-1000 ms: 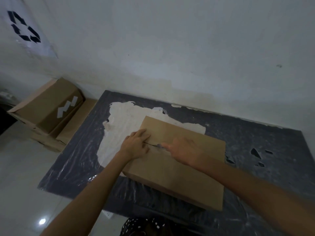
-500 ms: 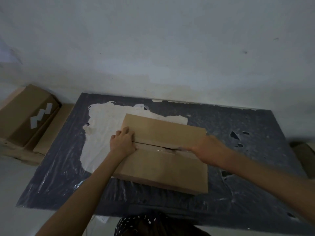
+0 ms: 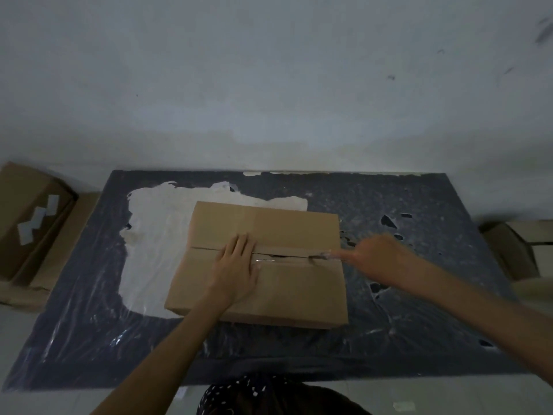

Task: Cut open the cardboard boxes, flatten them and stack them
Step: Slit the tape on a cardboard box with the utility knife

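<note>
A brown cardboard box (image 3: 287, 289) lies on a dark plastic-covered table (image 3: 419, 324), its two top flaps meeting at a taped centre seam (image 3: 278, 255). The seam gapes slightly in its right half. My left hand (image 3: 236, 269) presses flat on the box top, fingers straight across the seam. My right hand (image 3: 375, 260) grips a small knife (image 3: 321, 257) at the seam's right end, near the box's right edge; the blade is blurred.
A stack of brown cardboard boxes (image 3: 30, 223) with white tape patches sits left of the table. Another cardboard box (image 3: 514, 250) stands at the right edge. A white wall rises behind the table. The table cover has a bare white patch (image 3: 149, 235) and small tears.
My right hand drew the knife along the seam from its left part to the right end. My left hand shifted right from the box's left edge toward the middle. The camera turned right.
</note>
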Available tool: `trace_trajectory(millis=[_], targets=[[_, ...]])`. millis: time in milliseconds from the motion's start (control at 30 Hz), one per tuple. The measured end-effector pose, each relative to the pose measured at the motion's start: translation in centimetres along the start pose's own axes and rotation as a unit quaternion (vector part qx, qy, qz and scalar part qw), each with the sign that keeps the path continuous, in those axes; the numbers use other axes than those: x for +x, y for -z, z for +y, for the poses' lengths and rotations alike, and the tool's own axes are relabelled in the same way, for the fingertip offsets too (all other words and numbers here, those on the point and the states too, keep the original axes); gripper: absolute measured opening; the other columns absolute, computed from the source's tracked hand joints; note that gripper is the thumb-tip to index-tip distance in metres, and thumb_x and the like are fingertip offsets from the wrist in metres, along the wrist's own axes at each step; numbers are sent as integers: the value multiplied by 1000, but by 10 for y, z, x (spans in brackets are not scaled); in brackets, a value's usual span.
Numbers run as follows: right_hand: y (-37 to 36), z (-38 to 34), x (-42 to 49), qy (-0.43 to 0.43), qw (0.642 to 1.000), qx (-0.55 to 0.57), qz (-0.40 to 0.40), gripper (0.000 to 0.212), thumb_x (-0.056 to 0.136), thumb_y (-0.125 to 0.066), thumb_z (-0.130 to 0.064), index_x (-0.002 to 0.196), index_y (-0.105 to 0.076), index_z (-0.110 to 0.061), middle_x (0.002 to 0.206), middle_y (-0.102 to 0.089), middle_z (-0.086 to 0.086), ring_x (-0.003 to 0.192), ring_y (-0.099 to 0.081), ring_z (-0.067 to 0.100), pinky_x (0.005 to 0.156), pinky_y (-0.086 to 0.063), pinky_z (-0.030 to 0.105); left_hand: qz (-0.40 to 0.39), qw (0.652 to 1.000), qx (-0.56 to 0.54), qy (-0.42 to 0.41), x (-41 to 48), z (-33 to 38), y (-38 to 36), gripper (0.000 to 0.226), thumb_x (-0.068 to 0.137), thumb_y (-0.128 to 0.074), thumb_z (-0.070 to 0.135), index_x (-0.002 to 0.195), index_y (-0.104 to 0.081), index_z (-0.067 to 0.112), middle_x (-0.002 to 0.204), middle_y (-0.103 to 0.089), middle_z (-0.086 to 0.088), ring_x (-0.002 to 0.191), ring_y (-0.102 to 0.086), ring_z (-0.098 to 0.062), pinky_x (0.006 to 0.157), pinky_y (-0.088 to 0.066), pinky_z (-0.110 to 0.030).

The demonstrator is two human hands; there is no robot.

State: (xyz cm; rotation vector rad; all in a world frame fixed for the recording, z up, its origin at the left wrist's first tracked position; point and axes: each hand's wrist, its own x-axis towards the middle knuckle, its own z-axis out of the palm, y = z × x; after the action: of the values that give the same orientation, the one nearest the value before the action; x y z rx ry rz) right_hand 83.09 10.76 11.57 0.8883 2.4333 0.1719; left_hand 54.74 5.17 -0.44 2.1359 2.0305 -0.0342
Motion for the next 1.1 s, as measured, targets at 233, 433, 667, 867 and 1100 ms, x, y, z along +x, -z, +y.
trace_trajectory(millis=[233,433,667,867,1100], targets=[[-1,11,-22,-60,997,-18,-35,78,97,-35,1,150,-3,-46,63,-37,-1,49,-32,12,47,-31,27,1,1000,8,-5,3,2,0,61,88,-31,43,128,-57,5,134,-55,-18,122,-54,-35,91,-50,-47],[-14,17,-23,-68,997,-11,-41,75,98,-36,0,150,-6,-44,64,-35,0,49,-31,13,43,-22,27,46,984,-34,-171,15,50,10,36,87,-40,29,108,-63,12,113,-58,-9,95,-59,-30,77,-50,-37],[-45,28,-20,-71,993,89,11,57,102,-38,-14,147,-23,-46,96,-63,1,72,-59,22,47,-29,28,12,994,-44,-101,22,77,1,39,94,-41,41,119,-55,14,124,-50,-4,110,-46,-24,88,-42,-35],[-39,27,-17,-73,994,76,3,49,105,-34,-26,148,-22,-45,109,-65,2,69,-52,20,46,-24,26,-11,996,-22,-85,28,84,2,48,93,-39,54,120,-52,16,125,-49,-5,112,-41,-24,93,-35,-35],[-34,45,-9,-83,994,62,-30,61,103,-36,-12,145,-22,-54,98,-67,4,71,-58,20,56,-36,30,-91,992,-14,-88,45,76,2,65,88,-37,71,120,-61,20,127,-55,-5,115,-40,-28,103,-30,-37]])
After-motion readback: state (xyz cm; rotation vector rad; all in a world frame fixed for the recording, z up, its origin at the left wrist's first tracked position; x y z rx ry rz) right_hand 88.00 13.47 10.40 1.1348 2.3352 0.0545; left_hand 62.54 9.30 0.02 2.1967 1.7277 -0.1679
